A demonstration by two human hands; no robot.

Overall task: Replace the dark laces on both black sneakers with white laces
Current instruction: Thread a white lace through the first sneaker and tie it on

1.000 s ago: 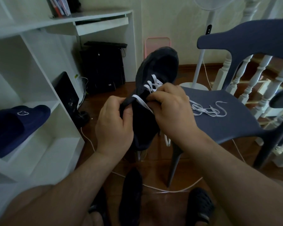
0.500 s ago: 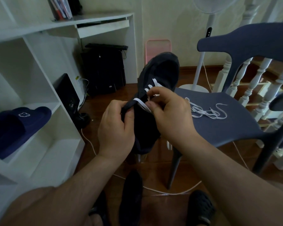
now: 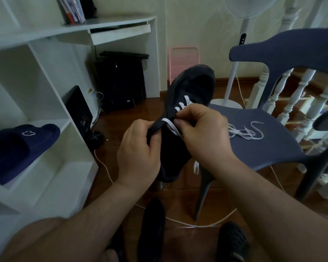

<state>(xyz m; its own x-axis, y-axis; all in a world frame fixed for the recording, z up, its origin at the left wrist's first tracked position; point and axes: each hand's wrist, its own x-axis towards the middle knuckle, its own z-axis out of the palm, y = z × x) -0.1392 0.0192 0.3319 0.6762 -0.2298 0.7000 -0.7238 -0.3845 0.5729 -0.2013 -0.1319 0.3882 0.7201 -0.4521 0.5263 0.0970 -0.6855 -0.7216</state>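
Note:
A black sneaker is held up in front of me, toe pointing away. A white lace crosses its lower eyelets. My left hand grips the sneaker's upper edge near the top eyelets. My right hand pinches the white lace where it leaves the left eyelet row. A loose end of that lace hangs below my right wrist. A second white lace lies in a heap on the chair seat. Another black sneaker lies on the floor between my feet.
A blue-grey plastic chair stands to the right, a white shelf unit with a navy slipper to the left. A white cable runs across the wooden floor. A fan stand and stair balusters are behind the chair.
The sneaker and both hands have shifted slightly lower in view. My right fingers have slid along the white lace toward the eyelet.

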